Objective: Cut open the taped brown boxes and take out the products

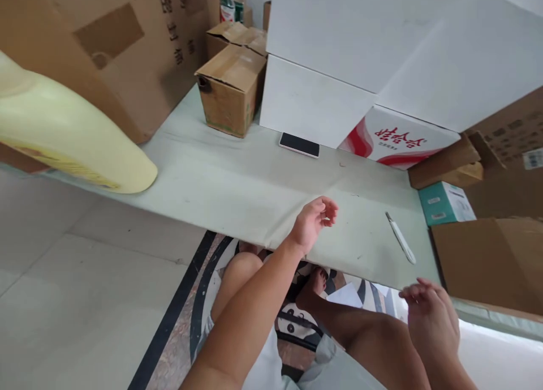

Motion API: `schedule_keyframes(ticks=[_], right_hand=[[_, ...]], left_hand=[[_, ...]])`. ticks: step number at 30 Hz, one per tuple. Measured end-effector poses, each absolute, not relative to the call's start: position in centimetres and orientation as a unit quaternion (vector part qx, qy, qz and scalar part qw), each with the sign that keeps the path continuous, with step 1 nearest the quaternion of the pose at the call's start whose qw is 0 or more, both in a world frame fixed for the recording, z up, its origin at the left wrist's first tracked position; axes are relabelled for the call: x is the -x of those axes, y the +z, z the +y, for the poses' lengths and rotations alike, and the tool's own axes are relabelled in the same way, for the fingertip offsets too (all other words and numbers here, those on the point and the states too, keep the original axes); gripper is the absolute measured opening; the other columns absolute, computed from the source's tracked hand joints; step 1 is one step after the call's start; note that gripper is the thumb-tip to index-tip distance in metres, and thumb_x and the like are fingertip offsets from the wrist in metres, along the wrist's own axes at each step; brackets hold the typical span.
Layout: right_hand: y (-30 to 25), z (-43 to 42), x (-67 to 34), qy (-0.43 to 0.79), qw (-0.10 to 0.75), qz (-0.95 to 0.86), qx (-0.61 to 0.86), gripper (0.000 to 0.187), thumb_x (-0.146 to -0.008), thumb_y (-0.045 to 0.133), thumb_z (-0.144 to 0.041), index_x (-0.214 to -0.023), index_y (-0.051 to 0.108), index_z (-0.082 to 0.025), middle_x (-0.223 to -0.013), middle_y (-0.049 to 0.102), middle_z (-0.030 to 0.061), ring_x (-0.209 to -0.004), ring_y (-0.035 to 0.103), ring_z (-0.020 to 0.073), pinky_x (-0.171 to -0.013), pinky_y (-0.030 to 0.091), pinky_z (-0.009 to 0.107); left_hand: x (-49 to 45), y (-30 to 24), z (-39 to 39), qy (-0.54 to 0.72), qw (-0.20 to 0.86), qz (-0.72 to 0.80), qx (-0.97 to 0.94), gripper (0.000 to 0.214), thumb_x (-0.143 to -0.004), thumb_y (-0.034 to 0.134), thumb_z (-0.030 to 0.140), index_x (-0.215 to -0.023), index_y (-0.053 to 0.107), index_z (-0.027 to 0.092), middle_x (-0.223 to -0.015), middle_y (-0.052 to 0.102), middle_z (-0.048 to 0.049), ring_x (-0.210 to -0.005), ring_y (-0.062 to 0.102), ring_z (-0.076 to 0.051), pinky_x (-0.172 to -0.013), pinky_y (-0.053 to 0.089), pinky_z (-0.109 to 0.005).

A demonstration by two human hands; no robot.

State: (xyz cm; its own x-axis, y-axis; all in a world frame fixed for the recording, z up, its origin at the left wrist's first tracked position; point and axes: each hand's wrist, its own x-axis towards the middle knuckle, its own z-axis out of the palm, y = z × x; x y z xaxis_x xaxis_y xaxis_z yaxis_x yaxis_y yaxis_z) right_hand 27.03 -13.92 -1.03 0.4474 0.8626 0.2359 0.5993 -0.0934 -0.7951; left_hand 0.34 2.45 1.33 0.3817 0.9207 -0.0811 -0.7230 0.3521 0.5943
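Observation:
My left hand [313,221] hovers over the front edge of the pale table [237,180], fingers loosely curled and apart, holding nothing. My right hand [430,316] is lower right, just off the table's edge, fingers spread and empty. A white utility knife [400,237] lies on the table between the two hands, nearer the right one. A black phone [299,145] lies flat farther back, in front of the white boxes.
A small cardboard box [231,90] and a big one [123,45] stand at the back left. White boxes [360,56] are stacked at the back. A teal box [445,203] and brown cartons [487,260] sit right. A yellow object [72,135] juts in left. My knees show below.

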Motion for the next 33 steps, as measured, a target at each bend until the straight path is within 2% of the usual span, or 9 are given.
schedule_keyframes(ticks=[3,7,13,17,23,28,33], right_hand=[[0.3,-6.1,-21.7,0.236,0.484,-0.485,0.689,0.020,-0.084,0.063,-0.047,-0.093,0.062,-0.029,-0.071,0.060,-0.0002,-0.067,0.062,0.0210,-0.070,0.055,0.042],[2.6,4.5,-12.5,0.270,0.404,-0.614,0.622,0.022,-0.081,0.064,-0.044,-0.094,0.066,-0.026,-0.082,0.066,0.0031,-0.078,0.064,0.0210,-0.076,0.055,0.039],[5.2,17.1,1.2,0.092,0.314,-0.819,0.471,0.026,-0.085,0.053,-0.027,-0.107,0.067,-0.024,-0.112,0.069,0.0124,-0.103,0.065,0.0275,-0.089,0.053,0.045],[7.1,23.0,7.9,-0.015,0.265,-0.860,0.436,0.027,-0.092,0.050,-0.026,-0.115,0.063,-0.023,-0.121,0.067,0.0141,-0.113,0.061,0.0308,-0.094,0.050,0.047],[8.6,28.3,12.5,-0.026,0.236,-0.859,0.454,0.025,-0.097,0.052,-0.029,-0.117,0.064,-0.020,-0.126,0.066,0.0149,-0.119,0.059,0.0323,-0.101,0.048,0.052],[9.2,29.3,13.2,-0.009,0.212,-0.814,0.541,0.027,-0.099,0.049,-0.030,-0.110,0.070,-0.019,-0.112,0.072,0.0168,-0.109,0.065,0.0342,-0.094,0.049,0.053],[9.7,28.5,13.6,-0.041,0.198,-0.811,0.549,0.028,-0.101,0.044,-0.029,-0.107,0.069,-0.018,-0.105,0.071,0.0163,-0.106,0.067,0.0341,-0.092,0.049,0.053]], left_hand=[[0.8,1.2,2.8,0.547,0.773,0.230,-0.225,0.028,-0.068,0.063,0.047,-0.074,0.064,0.019,-0.070,0.056,-0.0022,-0.066,0.050,-0.015,-0.066,0.036,-0.029],[2.4,0.9,3.3,0.601,0.714,0.320,-0.166,0.025,-0.074,0.062,0.042,-0.065,0.056,0.019,-0.066,0.047,0.0007,-0.062,0.043,-0.012,-0.064,0.032,-0.029],[4.1,0.7,4.1,0.615,0.690,0.373,-0.077,0.024,-0.075,0.057,0.035,-0.058,0.047,0.020,-0.060,0.040,0.0023,-0.058,0.034,-0.012,-0.062,0.026,-0.032],[4.5,1.0,4.1,0.599,0.707,0.367,-0.085,0.027,-0.077,0.058,0.037,-0.059,0.047,0.021,-0.060,0.041,0.0021,-0.059,0.036,-0.012,-0.064,0.029,-0.032],[5.5,1.2,4.1,0.599,0.707,0.364,-0.089,0.027,-0.077,0.058,0.038,-0.060,0.045,0.021,-0.060,0.041,0.0019,-0.060,0.035,-0.013,-0.065,0.029,-0.033],[6.5,1.0,4.3,0.600,0.712,0.357,-0.079,0.031,-0.079,0.060,0.042,-0.060,0.045,0.022,-0.060,0.038,0.0025,-0.059,0.033,-0.013,-0.066,0.027,-0.034],[6.9,1.0,4.2,0.597,0.713,0.359,-0.074,0.027,-0.072,0.060,0.039,-0.058,0.045,0.022,-0.059,0.039,0.0019,-0.060,0.034,-0.013,-0.065,0.025,-0.034]])
